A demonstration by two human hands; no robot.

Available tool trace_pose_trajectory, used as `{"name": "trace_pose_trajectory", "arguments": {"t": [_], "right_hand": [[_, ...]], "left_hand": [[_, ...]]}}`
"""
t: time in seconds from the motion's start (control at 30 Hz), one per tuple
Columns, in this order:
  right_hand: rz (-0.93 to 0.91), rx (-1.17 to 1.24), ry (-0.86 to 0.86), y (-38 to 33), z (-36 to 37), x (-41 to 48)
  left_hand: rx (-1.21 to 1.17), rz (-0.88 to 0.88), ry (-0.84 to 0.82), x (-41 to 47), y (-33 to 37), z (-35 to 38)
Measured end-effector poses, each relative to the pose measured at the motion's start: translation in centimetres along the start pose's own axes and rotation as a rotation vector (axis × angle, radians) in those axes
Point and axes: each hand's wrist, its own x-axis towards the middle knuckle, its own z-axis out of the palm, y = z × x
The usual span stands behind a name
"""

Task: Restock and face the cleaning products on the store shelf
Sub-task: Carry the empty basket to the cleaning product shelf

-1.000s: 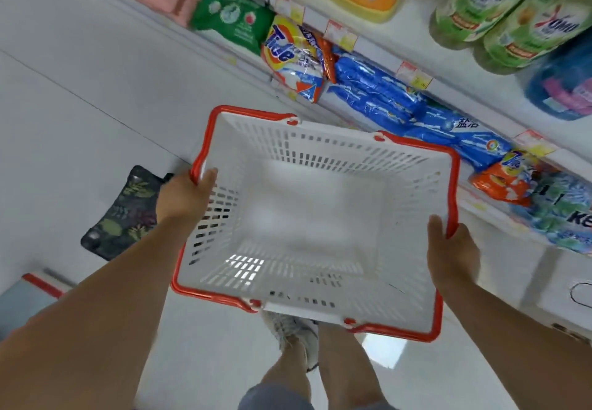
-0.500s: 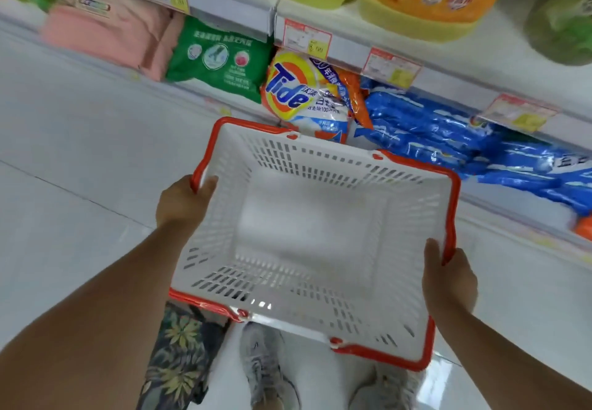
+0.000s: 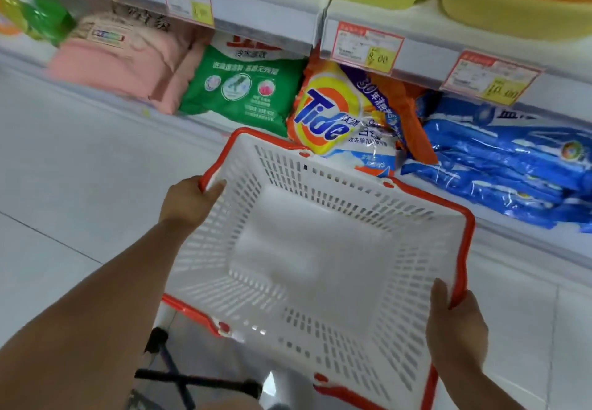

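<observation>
Tide detergent bag [image 3: 336, 115] lies on the low shelf [image 3: 499, 233] just beyond the fingers of the left hand [image 3: 189, 199]; white, red-rimmed basket [image 3: 416, 224] hangs between both hands; left hand curls round its left rim; right hand [image 3: 455, 329] grips its right rim.

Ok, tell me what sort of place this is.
Most likely a shop's detergent aisle: price tags on the shelf edge, bagged detergents like the Tide bag beneath, and a shopping basket held by the left hand and right hand.

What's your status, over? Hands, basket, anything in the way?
Left hand and right hand both grip the basket rim. Basket empty, close to the Tide bag. Nothing but the basket in the way.
</observation>
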Motion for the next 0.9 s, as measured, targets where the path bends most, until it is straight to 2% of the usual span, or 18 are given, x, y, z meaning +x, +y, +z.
{"name": "trace_pose_trajectory", "arguments": {"t": [0.13, 0.23, 0.37, 0.43, 0.5, 0.53, 0.67, 0.9], "right_hand": [[-0.033, 0.015, 0.007, 0.3, 0.5, 0.1], [-0.02, 0.002, 0.011, 0.3, 0.4, -0.1], [0.035, -0.074, -0.118, -0.7, -1.1, -0.8], [0.033, -0.047, -0.134, -1.4, -2.6, -0.8], [-0.047, 0.048, -0.038, -2.2, -4.7, -0.7], [-0.115, 0.102, 0.02, -2.6, -5.8, -0.3], [-0.356, 0.283, 0.187, -3.6, -11.8, 1.7], [-0.596, 0.483, 0.435, -2.0, -26.5, 6.2]], "left_hand": [[0.011, 0.024, 0.034, 0.0, -0.4, 0.2], [0.01, 0.011, -0.006, -0.2, -0.5, 0.4], [-0.003, -0.056, -0.103, -1.2, 0.3, -1.0], [0.083, -0.019, 0.023, -2.2, 1.6, -2.3], [0.084, 0.162, 0.178, -3.6, 4.3, -3.4], [0.047, 0.281, 0.196, -4.4, 6.3, -3.8], [-0.07, 0.717, 0.13, -9.0, 16.7, -4.3], [-0.227, 1.199, 0.145, -19.2, 36.0, -3.3]]}}
